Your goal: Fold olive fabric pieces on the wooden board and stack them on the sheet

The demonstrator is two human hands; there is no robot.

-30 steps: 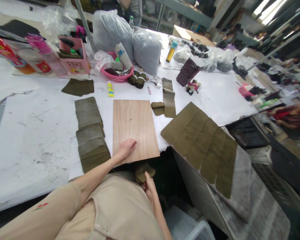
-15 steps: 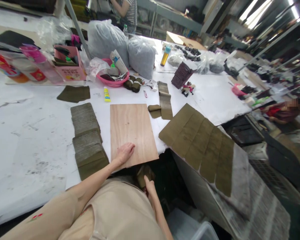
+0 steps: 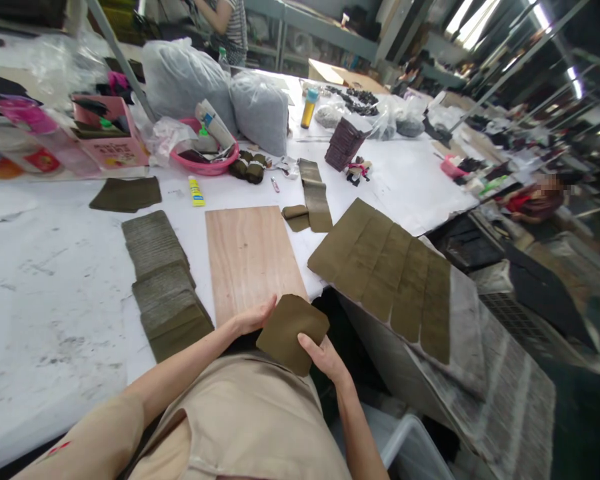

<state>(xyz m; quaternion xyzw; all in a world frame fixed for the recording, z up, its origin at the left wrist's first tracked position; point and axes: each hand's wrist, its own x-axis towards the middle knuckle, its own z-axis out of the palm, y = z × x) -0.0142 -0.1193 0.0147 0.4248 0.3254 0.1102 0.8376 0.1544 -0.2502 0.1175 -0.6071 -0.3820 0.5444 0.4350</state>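
A flat olive-brown cut piece point(image 3: 287, 327) with clipped corners is in my right hand point(image 3: 325, 357), thumb on top and the other fingers underneath. It is held over the table's front edge, close to my body. My left hand point(image 3: 257, 317) is at the piece's left edge, fingers stretched out and partly hidden, with no thumb over the piece. Whether it touches the piece I cannot tell. Under the left hand's side lies the near end of a plywood board point(image 3: 250, 257). Overlapping olive pieces point(image 3: 167, 287) lie in a stack to its left.
On the right, a slanted board carries a row of olive panels point(image 3: 380, 267). Smaller olive strips point(image 3: 316, 200), a yellow tube point(image 3: 197, 192) and a pink basket point(image 3: 207, 163) stand beyond the plywood. A clear plastic bin point(image 3: 405, 440) is below. Another person point(image 3: 227, 27) works at the back.
My right hand has come up from below the table edge, bringing the olive piece into view. My left hand has shifted from the plywood's middle toward the piece. The camera view has turned slightly right.
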